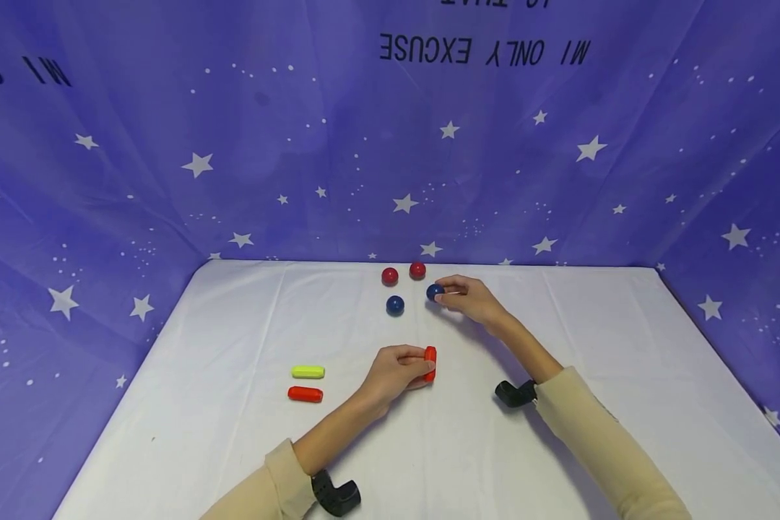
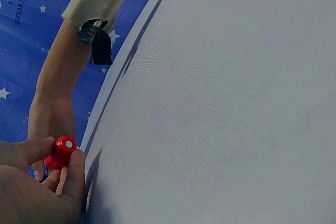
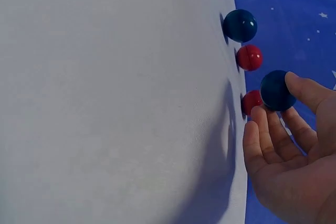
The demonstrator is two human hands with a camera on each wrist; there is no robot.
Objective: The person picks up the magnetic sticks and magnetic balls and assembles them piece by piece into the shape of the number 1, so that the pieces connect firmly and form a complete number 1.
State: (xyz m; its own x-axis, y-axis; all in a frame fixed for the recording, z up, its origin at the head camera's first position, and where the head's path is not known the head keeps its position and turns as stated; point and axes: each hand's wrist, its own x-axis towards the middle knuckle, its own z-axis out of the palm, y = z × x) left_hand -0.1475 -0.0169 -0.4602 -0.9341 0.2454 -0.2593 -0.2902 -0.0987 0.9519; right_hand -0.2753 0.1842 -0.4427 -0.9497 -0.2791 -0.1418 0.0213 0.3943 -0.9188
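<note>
Near the middle of the white table, my left hand [image 1: 396, 372] pinches a red ridged stick [image 1: 431, 364] between thumb and fingers. The left wrist view shows its round end [image 2: 69, 144] with a white dot. Farther back, my right hand [image 1: 469, 297] holds a blue ball [image 1: 435, 292] by thumb and fingertips; in the right wrist view that ball [image 3: 277, 91] sits between the thumb and the fingers. Another blue ball [image 1: 395, 305] lies to its left. Two red balls, one on the left [image 1: 390, 276] and one on the right [image 1: 417, 271], rest behind them.
To the left lie a yellow stick [image 1: 308, 372] and a second red stick [image 1: 305, 394], roughly parallel. Black wrist devices stick out at the left cuff [image 1: 336, 495] and the right cuff [image 1: 515, 393]. A blue star-printed cloth [image 1: 338, 144] stands behind the table [image 1: 234, 325].
</note>
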